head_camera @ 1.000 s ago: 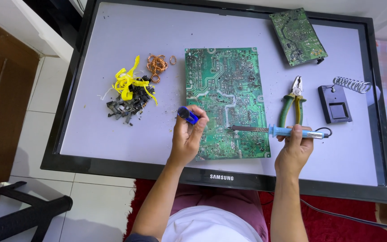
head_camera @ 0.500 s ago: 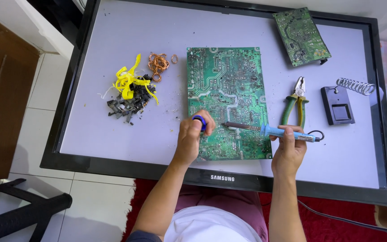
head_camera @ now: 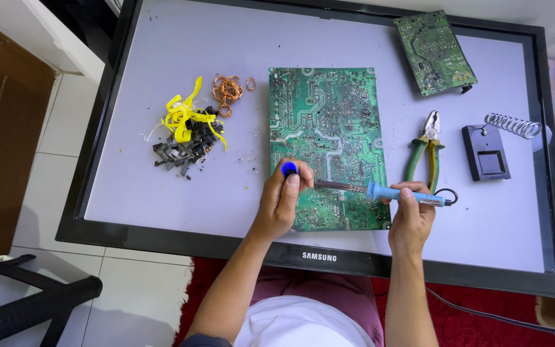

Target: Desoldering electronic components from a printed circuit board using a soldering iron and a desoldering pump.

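Green board [head_camera: 325, 138] lies flat on the pale face of a screen panel [head_camera: 162, 38] laid on its back, solder side up, its near edge just under my two hands. My left hand [head_camera: 282, 202] is clenched round a blue-topped tool [head_camera: 289, 169], held upright with its tip down on the board's lower left part; what kind of tool it is I cannot tell, as the fist hides the body. My right hand [head_camera: 412, 215] grips the blue handle of the iron [head_camera: 380, 191], which lies nearly level, tip pointing left to a spot just beside the blue-topped tool.

Judgement on method: the two tips should meet on one joint only, so I keep the iron's tip flat against the pad and not dragging across neighbouring tracks, which are crowded here. Both wrists want support on the panel; the right forearm appears unsupported, a risk of slip. The iron's cord [head_camera: 483, 311] trails off to the right below the panel and should stay slack.

Nearby: pliers [head_camera: 424, 154] with green and yellow grips just right of the board, a black iron stand [head_camera: 486, 151] with wire coil beyond them, a smaller board [head_camera: 435, 51] at upper right. Left of the board, well apart, sit copper wire [head_camera: 226, 90], yellow strips [head_camera: 184, 115] and dark scrap parts [head_camera: 178, 151].
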